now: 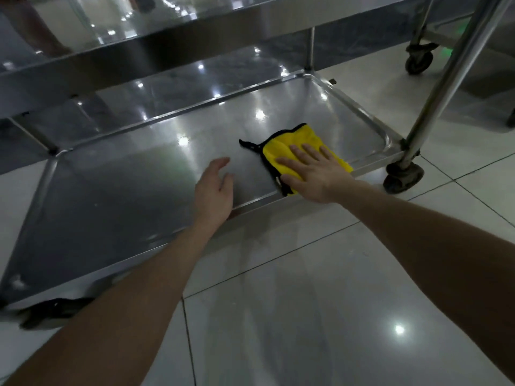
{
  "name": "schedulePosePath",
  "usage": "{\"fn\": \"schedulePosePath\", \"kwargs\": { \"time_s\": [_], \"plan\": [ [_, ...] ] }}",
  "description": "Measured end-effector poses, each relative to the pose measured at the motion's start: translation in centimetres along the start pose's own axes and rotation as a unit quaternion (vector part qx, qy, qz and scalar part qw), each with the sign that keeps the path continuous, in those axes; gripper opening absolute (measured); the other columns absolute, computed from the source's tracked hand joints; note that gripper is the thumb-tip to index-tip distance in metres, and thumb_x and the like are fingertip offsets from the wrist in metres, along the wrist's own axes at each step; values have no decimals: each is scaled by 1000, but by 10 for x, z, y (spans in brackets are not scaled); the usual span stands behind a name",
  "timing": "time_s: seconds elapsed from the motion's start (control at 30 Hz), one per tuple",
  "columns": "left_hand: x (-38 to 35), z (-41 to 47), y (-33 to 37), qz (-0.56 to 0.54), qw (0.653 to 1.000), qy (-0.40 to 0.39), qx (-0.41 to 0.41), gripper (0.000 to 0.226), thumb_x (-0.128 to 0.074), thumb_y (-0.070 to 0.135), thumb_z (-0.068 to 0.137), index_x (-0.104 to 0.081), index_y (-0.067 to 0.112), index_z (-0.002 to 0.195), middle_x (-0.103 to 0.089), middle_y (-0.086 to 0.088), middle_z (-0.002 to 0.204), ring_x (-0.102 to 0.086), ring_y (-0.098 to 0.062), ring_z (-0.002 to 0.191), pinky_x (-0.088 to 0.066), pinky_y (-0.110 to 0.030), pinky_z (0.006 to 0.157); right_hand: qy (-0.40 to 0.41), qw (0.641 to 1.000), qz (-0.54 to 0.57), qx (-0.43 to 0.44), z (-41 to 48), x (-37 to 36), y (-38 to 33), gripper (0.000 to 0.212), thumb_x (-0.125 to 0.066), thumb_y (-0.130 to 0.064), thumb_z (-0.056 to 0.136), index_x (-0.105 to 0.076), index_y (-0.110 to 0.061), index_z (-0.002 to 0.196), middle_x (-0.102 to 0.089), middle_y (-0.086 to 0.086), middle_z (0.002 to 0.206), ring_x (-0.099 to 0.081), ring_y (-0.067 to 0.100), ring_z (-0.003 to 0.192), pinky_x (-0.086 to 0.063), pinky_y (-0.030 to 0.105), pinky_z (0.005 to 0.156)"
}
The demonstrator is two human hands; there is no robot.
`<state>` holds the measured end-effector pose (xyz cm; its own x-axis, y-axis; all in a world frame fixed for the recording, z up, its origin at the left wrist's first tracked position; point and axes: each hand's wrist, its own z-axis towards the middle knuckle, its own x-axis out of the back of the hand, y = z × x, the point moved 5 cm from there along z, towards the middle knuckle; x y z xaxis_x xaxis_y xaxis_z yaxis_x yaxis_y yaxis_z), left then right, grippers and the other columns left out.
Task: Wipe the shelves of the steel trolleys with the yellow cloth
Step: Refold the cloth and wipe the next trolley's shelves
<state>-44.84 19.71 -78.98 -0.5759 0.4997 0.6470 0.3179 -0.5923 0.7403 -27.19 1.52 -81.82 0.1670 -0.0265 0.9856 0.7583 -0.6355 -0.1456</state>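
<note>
The yellow cloth [289,147], edged in black, lies flat on the bottom shelf [125,190] of a steel trolley, near the shelf's front right corner. My right hand [312,174] presses on the cloth with straight, spread fingers. My left hand [214,190] hovers over the shelf's front edge just left of the cloth, fingers relaxed and holding nothing. An upper shelf [139,59] of the same trolley runs across the top of the view.
The trolley's steel leg [451,79] rises at the right to a black caster [404,176]. A second trolley's caster [419,61] stands at the back right. Pale glossy floor tiles [334,288] spread in front. A dark caster [53,310] shows at the lower left.
</note>
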Motion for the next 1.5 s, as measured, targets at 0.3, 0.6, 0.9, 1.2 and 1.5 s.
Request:
{"fn": "schedulePosePath", "kwargs": {
  "time_s": [0.3,0.6,0.9,1.2,1.5],
  "plan": [
    [153,-24,-135,315,949,1,28,63,-37,45,103,-57,11,152,-53,-20,159,-39,-39,155,-25,-53,131,-13,999,-13,-35,8,-2,3,64,-18,-74,104,-3,-59,164,6,-9,179,7,19,165,2,51,132],
    [152,-32,-156,288,957,42,18,62,-31,41,108,-49,5,156,-54,-23,158,-41,-40,154,-24,-56,131,-41,999,-27,12,39,-28,-138,68,-13,-71,105,1,-50,167,16,3,178,17,31,164,11,62,128],
    [157,-34,-165,266,961,60,37,66,-30,41,107,-46,2,159,-50,-21,162,-38,-36,157,-23,-52,132,-54,954,-13,295,46,-35,-237,70,-17,-76,100,-16,-52,166,2,-10,179,7,18,165,3,46,133],
    [154,-37,-165,282,958,35,43,70,-20,45,108,-29,10,168,-32,-9,175,-22,-24,165,-13,-48,135,-30,998,-15,52,233,-15,-175,74,-15,-84,97,-5,-57,165,8,-7,179,7,23,165,6,53,131],
    [160,-41,-159,228,965,124,26,66,-31,37,107,-37,3,163,-44,-18,167,-37,-33,158,-20,-52,133,-47,985,4,163,169,-34,-303,64,-11,-73,105,-9,-55,166,6,-5,179,10,25,165,8,57,130]
  ]
}}
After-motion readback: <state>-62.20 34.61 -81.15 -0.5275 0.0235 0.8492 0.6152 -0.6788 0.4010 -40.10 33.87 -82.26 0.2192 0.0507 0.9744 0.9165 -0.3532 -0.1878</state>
